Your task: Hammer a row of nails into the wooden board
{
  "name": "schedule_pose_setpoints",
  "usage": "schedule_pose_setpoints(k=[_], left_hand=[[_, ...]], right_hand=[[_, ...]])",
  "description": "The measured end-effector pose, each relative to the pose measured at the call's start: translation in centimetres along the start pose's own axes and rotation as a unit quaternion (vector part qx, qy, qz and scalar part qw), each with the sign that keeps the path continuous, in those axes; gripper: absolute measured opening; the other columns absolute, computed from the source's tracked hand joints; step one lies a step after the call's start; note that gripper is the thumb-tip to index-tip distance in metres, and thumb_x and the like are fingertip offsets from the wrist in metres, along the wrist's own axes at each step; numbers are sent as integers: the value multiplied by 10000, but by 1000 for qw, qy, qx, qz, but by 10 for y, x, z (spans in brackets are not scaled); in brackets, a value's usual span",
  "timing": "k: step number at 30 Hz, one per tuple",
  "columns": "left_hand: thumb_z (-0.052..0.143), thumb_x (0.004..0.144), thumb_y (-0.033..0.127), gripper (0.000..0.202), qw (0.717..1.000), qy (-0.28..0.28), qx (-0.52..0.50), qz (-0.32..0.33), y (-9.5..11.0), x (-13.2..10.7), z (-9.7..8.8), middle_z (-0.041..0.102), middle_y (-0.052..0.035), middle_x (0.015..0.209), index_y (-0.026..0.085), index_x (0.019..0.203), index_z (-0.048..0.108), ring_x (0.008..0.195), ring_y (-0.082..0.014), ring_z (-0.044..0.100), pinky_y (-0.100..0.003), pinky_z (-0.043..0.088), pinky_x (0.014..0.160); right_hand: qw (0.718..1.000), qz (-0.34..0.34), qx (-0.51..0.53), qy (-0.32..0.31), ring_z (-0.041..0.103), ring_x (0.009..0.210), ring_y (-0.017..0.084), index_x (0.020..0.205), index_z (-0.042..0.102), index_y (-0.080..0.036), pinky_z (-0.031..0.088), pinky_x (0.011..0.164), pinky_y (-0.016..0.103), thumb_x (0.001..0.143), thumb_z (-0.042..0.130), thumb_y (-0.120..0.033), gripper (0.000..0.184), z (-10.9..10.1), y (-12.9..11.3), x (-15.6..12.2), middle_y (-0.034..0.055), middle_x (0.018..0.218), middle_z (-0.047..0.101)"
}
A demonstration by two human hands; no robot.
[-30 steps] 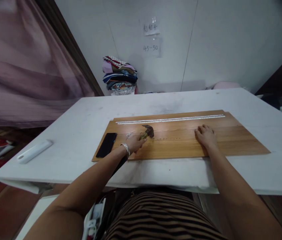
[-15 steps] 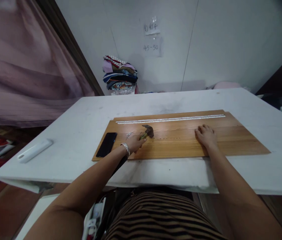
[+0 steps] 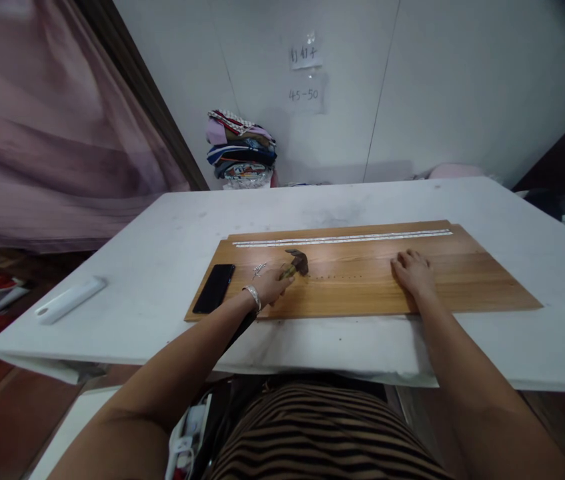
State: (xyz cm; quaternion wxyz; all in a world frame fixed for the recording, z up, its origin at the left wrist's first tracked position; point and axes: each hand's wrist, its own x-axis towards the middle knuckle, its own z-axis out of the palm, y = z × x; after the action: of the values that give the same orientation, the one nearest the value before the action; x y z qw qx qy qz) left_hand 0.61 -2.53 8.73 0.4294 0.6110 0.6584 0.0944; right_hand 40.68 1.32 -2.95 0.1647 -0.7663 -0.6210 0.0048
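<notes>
Left hand (image 3: 269,288) gripped hammer (image 3: 290,270), long axis slanting away-right, head (image 3: 303,264) foremost; right hand (image 3: 415,273) lay unclenched on board (image 3: 477,287)

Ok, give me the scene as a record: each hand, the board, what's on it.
Left hand: grips the hammer by its handle
Right hand: rests on the wooden board
Board: flat on white table
On board, left: black phone, loose silvery pieces, likely nails
On board, far side: two pale strips
Right of hammer: row of small dark dots
</notes>
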Motion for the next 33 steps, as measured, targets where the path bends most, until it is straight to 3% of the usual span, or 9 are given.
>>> schedule_pose_setpoints(k=[7, 17, 24, 33], left_hand=[[567, 1051, 306, 170, 1000, -1, -6, 11, -9, 3, 5, 521, 62, 608, 187, 949, 633, 429, -98, 476, -195, 431, 406], [577, 1048, 271, 136, 1000, 1, -5, 6, -4, 3, 3, 516, 69, 592, 185, 959, 635, 407, -93, 472, -184, 413, 387], [582, 1053, 279, 126, 1000, -1, -8, 13, -5, 3, 3, 516, 71, 587, 186, 1001, 649, 416, -87, 477, -165, 423, 397], [570, 1047, 277, 171, 1000, 4, 2, 10, -7, 4, 4, 525, 64, 605, 191, 901, 598, 418, -92, 482, -188, 427, 390]], right_hand=[[1000, -2, 9, 1, 563, 1262, 343, 1056, 768, -229, 410, 1104, 526, 1036, 390, -417, 423, -2, -1, 0, 163, 1224, 719], [1000, 5, -10, -20, 559, 1282, 319, 1083, 762, -215, 397, 1118, 487, 1059, 384, -415, 429, -3, -1, 1, 162, 1292, 701], [1000, -3, 6, 2, 553, 1275, 338, 1075, 759, -227, 408, 1102, 515, 1046, 392, -412, 412, -1, -1, 0, 159, 1250, 710], [1000, -2, 0, -12, 561, 1289, 327, 1052, 742, -225, 408, 1111, 502, 1053, 393, -423, 402, 0, 0, 2, 157, 1274, 704]])
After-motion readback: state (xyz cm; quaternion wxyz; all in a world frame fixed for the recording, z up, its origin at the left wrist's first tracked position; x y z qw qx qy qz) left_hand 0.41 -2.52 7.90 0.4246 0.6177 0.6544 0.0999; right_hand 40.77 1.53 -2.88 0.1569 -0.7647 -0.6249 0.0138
